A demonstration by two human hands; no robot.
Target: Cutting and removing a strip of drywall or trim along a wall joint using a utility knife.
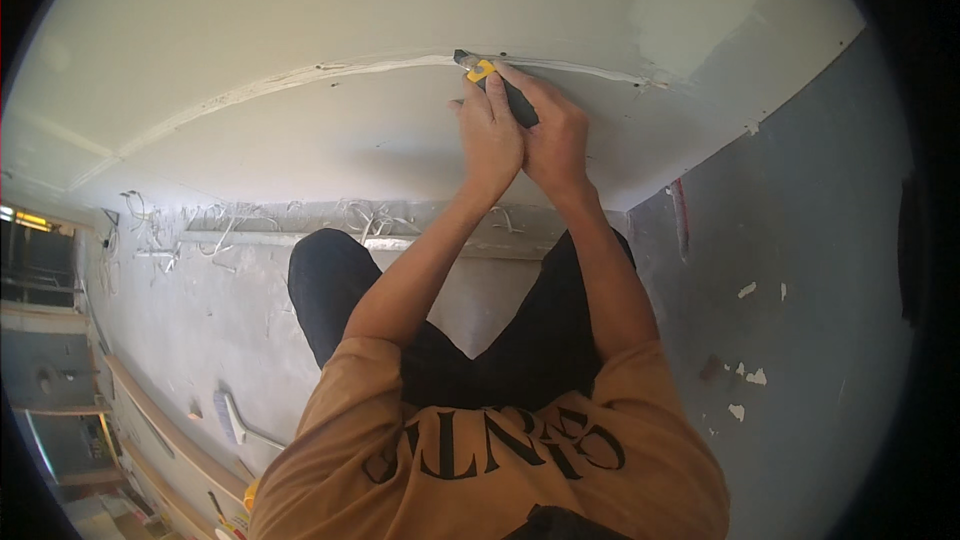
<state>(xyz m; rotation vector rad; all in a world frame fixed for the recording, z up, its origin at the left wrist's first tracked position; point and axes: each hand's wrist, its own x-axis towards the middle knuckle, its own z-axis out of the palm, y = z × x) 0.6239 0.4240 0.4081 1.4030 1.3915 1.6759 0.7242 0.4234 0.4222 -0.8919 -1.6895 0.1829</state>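
Observation:
A black-and-yellow utility knife (518, 105) is held in both hands with its tip against the seam (380, 65) of a pale wall board (330, 0). My right hand (556, 135) wraps round the dark handle, its forefinger stretched along the side. My left hand (488, 145) presses against the right one, its fingers closed on the yellow front part. Beneath the fingers, the tip's exact contact with the board is hard to make out. The seam's edge looks rough and whitish on both sides of the knife.
Small dark screw spots (640, 85) dot the board along the seam. White strips and scraps (370, 220) lie below it on the grey floor. A blue-grey wall (790, 240) rises at the right. A white-handled brush-like tool (240, 420) and curved wooden pieces (170, 425) are at the lower left.

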